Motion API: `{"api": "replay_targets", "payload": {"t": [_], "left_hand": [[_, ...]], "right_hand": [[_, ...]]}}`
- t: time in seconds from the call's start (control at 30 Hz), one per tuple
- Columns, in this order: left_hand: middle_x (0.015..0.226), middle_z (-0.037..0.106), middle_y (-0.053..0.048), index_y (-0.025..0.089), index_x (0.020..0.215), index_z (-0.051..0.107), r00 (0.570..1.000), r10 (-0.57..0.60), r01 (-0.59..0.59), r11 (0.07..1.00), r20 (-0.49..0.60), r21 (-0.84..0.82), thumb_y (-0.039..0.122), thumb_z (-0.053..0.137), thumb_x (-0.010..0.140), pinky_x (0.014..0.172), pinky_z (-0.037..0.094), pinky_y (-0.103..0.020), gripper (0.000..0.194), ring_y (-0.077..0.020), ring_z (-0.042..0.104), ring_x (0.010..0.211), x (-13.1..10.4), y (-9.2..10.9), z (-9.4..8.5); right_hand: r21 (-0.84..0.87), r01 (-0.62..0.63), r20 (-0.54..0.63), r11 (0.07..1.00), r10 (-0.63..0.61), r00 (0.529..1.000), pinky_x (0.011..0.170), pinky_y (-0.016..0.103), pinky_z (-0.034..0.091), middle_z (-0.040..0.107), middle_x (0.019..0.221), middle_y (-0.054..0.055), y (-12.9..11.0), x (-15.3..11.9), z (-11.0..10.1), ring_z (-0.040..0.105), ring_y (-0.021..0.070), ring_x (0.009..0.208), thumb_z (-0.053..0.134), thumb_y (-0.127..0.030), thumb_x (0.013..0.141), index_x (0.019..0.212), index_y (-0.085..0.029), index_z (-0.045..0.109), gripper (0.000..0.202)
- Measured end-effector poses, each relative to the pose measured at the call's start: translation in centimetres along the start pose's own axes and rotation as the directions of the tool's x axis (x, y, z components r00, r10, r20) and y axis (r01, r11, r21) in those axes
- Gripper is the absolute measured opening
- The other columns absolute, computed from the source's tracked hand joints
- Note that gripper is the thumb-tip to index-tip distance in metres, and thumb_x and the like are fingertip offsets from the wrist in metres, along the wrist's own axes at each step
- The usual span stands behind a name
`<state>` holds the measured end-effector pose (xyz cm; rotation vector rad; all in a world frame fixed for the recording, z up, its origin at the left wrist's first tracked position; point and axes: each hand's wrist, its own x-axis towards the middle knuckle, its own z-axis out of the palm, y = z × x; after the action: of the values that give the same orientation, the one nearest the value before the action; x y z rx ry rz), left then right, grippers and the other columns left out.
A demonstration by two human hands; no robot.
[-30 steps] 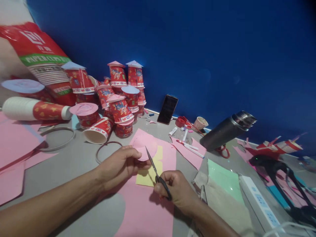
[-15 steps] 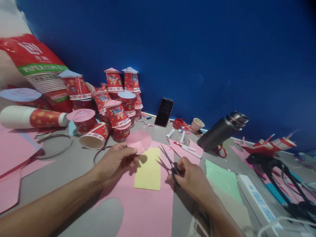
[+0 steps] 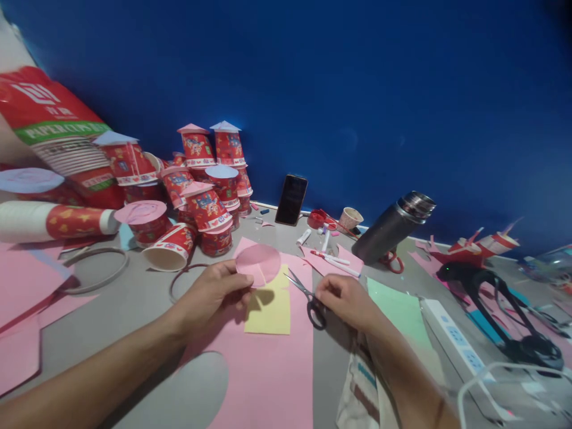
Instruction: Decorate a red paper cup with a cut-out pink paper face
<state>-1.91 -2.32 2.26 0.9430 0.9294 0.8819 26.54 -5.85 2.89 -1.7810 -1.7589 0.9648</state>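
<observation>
My left hand (image 3: 226, 285) pinches the lower left edge of a pink paper circle (image 3: 261, 260), which has a line like a slit running in from its lower edge. The circle is held up over a yellow paper rectangle (image 3: 268, 313) lying on a large pink sheet (image 3: 268, 375). My right hand (image 3: 346, 301) is closed at the handle end of black-handled scissors (image 3: 300, 284). One handle loop hangs clear below the fingers; the other is hidden by them. The blades point up and left, nearly together, close to the circle.
Stacked red paper cups (image 3: 208, 208) with paper tops stand at the left, near a bag of paper cups (image 3: 58, 131). A phone (image 3: 291, 199) leans on the blue wall. At the right are a dark flask (image 3: 388, 229), green paper (image 3: 397, 316) and a power strip (image 3: 456, 339).
The scissor blades have drawn closer together, and the right fingers have shifted on the handles, baring one loop. The paper circle has moved slightly right and tilted. The camera view has shifted a little.
</observation>
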Motion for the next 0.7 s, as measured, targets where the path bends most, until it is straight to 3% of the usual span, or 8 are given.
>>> {"api": "replay_targets", "payload": {"t": [0.1, 0.23, 0.3, 0.37, 0.4, 0.5, 0.6, 0.7], "left_hand": [[0.054, 0.063, -0.001, 0.02, 0.07, 0.066, 0.983, 0.177, -0.155, 0.937, -0.045, 0.313, 0.023, 0.073, 0.071, 0.05, 0.042, -0.025, 0.008, -0.0143, 0.053, 0.049, -0.6, 0.0, 0.4], [0.064, 0.066, -0.001, 0.022, 0.066, 0.067, 0.868, 0.495, -0.419, 0.675, 0.049, 0.606, 0.02, 0.068, 0.073, 0.058, 0.042, -0.026, 0.007, -0.0166, 0.057, 0.058, -1.2, -0.1, 0.5], [0.068, 0.069, -0.002, 0.022, 0.066, 0.067, 0.828, 0.552, -0.477, 0.6, 0.098, 0.642, 0.022, 0.069, 0.073, 0.059, 0.041, -0.026, 0.007, -0.0172, 0.059, 0.061, -1.3, -0.2, 0.6], [0.068, 0.069, -0.001, 0.022, 0.067, 0.068, 0.856, 0.507, -0.453, 0.641, 0.101, 0.62, 0.024, 0.069, 0.073, 0.058, 0.041, -0.026, 0.007, -0.0172, 0.059, 0.061, -1.4, -0.2, 0.7], [0.065, 0.068, -0.001, 0.022, 0.068, 0.068, 0.889, 0.45, -0.41, 0.695, 0.088, 0.59, 0.025, 0.069, 0.074, 0.056, 0.041, -0.026, 0.006, -0.017, 0.058, 0.059, -1.4, -0.3, 0.8], [0.056, 0.063, 0.002, 0.022, 0.069, 0.066, 0.975, 0.222, -0.211, 0.876, 0.026, 0.434, 0.026, 0.07, 0.073, 0.05, 0.039, -0.024, 0.007, -0.0154, 0.054, 0.05, -1.3, -0.7, 1.0], [0.05, 0.057, 0.004, 0.021, 0.068, 0.062, 0.995, 0.094, -0.084, 0.962, -0.024, 0.26, 0.024, 0.072, 0.073, 0.047, 0.033, -0.021, 0.012, -0.0119, 0.048, 0.047, -1.0, -1.4, 1.0], [0.05, 0.051, 0.007, 0.021, 0.068, 0.058, 0.998, 0.049, -0.045, 0.991, -0.033, 0.124, 0.024, 0.075, 0.074, 0.048, 0.029, -0.02, 0.018, -0.009, 0.043, 0.047, -0.6, -2.2, 0.7]], "right_hand": [[0.054, 0.118, -0.165, 0.992, -0.107, 0.98, 0.061, 0.025, 0.041, 0.069, 0.072, -0.001, -2.0, -0.1, 0.7, 0.06, 0.0142, 0.063, 0.064, -0.028, 0.089, 0.084, -0.019, 0.069, 0.011], [-0.234, 0.361, -0.177, 0.903, -0.405, 0.897, 0.066, 0.027, 0.042, 0.075, 0.093, 0.003, -3.8, -0.3, 2.3, 0.06, 0.0147, 0.067, 0.071, -0.027, 0.087, 0.107, -0.02, 0.071, 0.021], [-0.336, 0.436, -0.17, 0.835, -0.509, 0.844, 0.065, 0.027, 0.04, 0.076, 0.097, 0.006, -4.0, -0.2, 3.2, 0.059, 0.0146, 0.067, 0.067, -0.021, 0.086, 0.106, -0.02, 0.07, 0.021], [-0.321, 0.459, -0.194, 0.829, -0.531, 0.825, 0.065, 0.027, 0.039, 0.075, 0.094, 0.006, -4.1, 0.0, 4.0, 0.059, 0.0144, 0.067, 0.063, -0.016, 0.084, 0.098, -0.02, 0.07, 0.016], [-0.27, 0.442, -0.21, 0.855, -0.501, 0.84, 0.064, 0.027, 0.039, 0.074, 0.09, 0.005, -4.1, 0.1, 4.4, 0.059, 0.0144, 0.067, 0.062, -0.016, 0.084, 0.093, -0.02, 0.07, 0.013], [0.025, 0.26, -0.146, 0.965, -0.254, 0.956, 0.059, 0.025, 0.037, 0.067, 0.072, 0.0, -4.4, 0.2, 5.4, 0.056, 0.0137, 0.062, 0.063, -0.024, 0.085, 0.081, -0.02, 0.066, 0.006], [0.313, 0.022, 0.053, 0.95, -0.041, 0.998, 0.053, 0.023, 0.034, 0.06, 0.062, -0.004, -4.7, 0.3, 6.0, 0.052, 0.0112, 0.055, 0.07, -0.032, 0.081, 0.075, -0.02, 0.061, 0.016], [0.486, -0.08, 0.152, 0.87, 0.007, 0.988, 0.052, 0.022, 0.036, 0.06, 0.061, -0.004, -4.6, 0.4, 6.3, 0.053, 0.0105, 0.054, 0.08, -0.041, 0.073, 0.073, -0.02, 0.059, 0.03]]}}
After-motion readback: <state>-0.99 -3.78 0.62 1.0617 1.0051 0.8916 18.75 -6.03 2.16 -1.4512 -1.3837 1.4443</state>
